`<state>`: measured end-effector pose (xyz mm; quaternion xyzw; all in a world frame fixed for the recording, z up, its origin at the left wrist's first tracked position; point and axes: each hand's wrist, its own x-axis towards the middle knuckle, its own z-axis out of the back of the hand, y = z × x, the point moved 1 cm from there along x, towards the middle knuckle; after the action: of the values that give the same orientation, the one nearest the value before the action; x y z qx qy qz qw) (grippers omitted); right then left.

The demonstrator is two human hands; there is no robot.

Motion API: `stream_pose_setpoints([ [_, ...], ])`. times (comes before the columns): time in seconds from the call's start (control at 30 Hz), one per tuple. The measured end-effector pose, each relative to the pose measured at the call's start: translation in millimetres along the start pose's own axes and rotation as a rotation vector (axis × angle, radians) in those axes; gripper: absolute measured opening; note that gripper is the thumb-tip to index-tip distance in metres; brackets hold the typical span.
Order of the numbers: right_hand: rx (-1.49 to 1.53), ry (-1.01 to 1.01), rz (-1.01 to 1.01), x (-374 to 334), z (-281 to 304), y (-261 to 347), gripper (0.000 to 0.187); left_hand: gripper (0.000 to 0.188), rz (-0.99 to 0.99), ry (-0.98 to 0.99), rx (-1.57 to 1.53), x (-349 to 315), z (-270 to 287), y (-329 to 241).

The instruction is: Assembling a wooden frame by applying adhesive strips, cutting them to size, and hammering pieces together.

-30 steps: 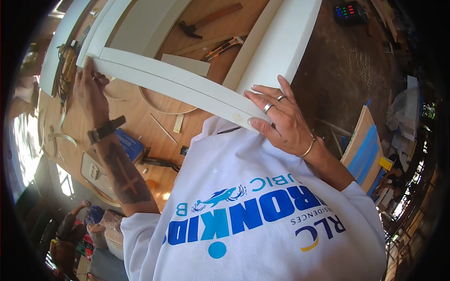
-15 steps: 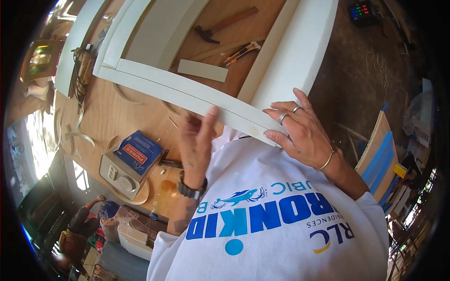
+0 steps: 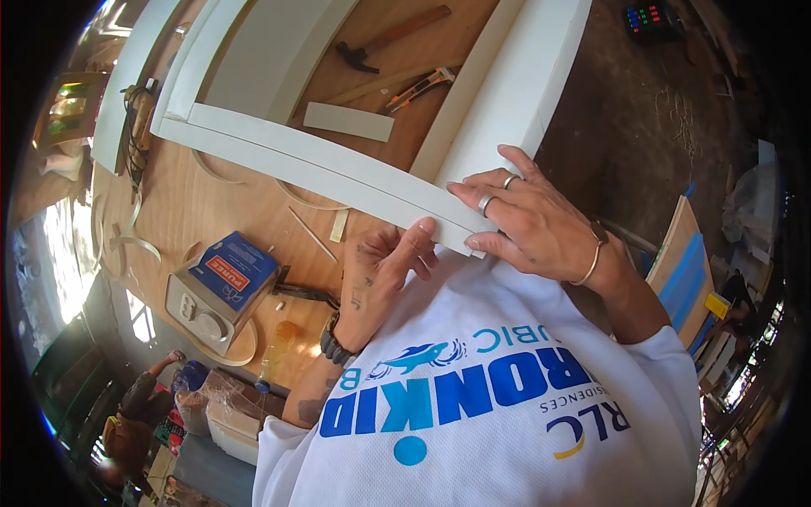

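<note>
A white board frame [image 3: 279, 139] lies across the bench. My right hand [image 3: 532, 220], wearing two rings, grips its near right corner, thumb on the near edge and fingers over the top. My left hand [image 3: 384, 266] is at the frame's near edge, thumb tip against it and fingers curled below. Whatever those fingers hold, if anything, is hidden. Inside the frame lie a claw hammer [image 3: 393, 38], an orange and black utility knife [image 3: 420, 90] and a short white strip [image 3: 349, 122].
Left on the wooden bench [image 3: 169, 215] are a metal can [image 3: 203, 308] with a blue label, a bottle of yellowish liquid [image 3: 277, 353], a corded tool [image 3: 138, 127] and curled thin strips [image 3: 220, 173]. A blue-marked board [image 3: 676, 270] leans at right. Another person [image 3: 135, 406] is at lower left.
My left hand has come right and slightly down to the frame's edge, its fingers curling. My right hand keeps its grip on the corner. The view has shifted slightly.
</note>
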<state>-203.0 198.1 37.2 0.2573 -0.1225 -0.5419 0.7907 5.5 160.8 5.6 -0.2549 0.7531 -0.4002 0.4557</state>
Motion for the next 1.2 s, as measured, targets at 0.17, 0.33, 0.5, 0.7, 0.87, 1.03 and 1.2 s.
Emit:
stream_pose_setpoints([
  [0.17,-0.018,0.049,-0.028,0,0,3,0.042,0.032,0.078,0.063,0.036,-3,-10,10],
  [0.33,-0.034,0.109,-0.012,4,4,-2,0.039,0.034,0.096,0.056,0.036,-7,-16,18],
  [0.5,-0.059,0.224,0.113,16,18,-14,0.032,0.034,0.064,-0.064,-0.057,-13,-26,22],
  [0.7,-0.036,0.302,0.336,33,26,-31,0.022,0.033,-0.017,-0.325,-0.165,-25,-50,31],
  [0.87,-0.013,0.26,0.574,36,25,-45,0.018,0.034,-0.091,-0.666,-0.221,-26,-89,35],
  [1.03,0.012,0.169,0.7,39,12,-56,0.015,0.033,-0.159,-0.886,-0.207,-19,-108,42],
  [1.2,0.014,0.151,0.722,37,1,-65,0.016,0.032,-0.234,-1.029,-0.091,-7,-118,62],
])
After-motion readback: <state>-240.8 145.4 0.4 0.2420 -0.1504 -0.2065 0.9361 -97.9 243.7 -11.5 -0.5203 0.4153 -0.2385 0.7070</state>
